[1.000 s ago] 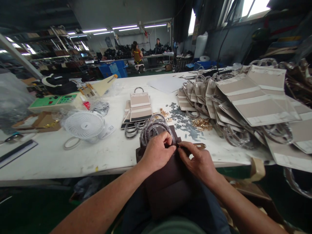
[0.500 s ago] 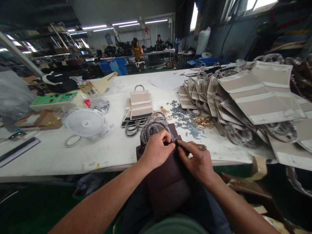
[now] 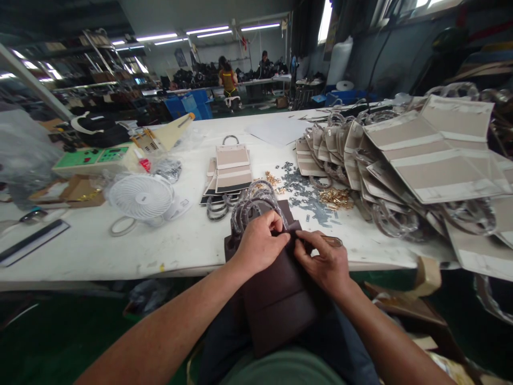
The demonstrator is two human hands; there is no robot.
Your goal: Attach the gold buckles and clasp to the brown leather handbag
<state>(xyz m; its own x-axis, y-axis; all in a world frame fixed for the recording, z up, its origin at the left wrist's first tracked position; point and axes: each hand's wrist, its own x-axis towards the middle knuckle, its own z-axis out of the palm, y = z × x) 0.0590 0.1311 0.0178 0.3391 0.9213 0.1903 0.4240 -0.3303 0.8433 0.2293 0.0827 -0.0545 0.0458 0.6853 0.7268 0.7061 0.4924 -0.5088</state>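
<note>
A dark brown bag [image 3: 276, 299] lies over the table's near edge and onto my lap, its wrapped round handles [image 3: 254, 206] resting on the table. My left hand [image 3: 260, 243] is closed, pinching the bag's top edge. Touching it from the right, my right hand [image 3: 323, 262] is also closed in a pinch on the same edge; whatever small part it holds is hidden. A brass-coloured piece [image 3: 332, 241] lies just beyond my right hand.
The white table [image 3: 120, 251] carries a small white fan [image 3: 140, 197], a green control box [image 3: 94, 159], a stack of beige bags [image 3: 231, 171], loose grey and gold hardware [image 3: 316, 198] and a big heap of beige bags [image 3: 417, 166] at right. People work at a far table [image 3: 228, 83].
Both hands have stayed pinched on the bag's top edge, shifting only slightly. The view has tilted a little.
</note>
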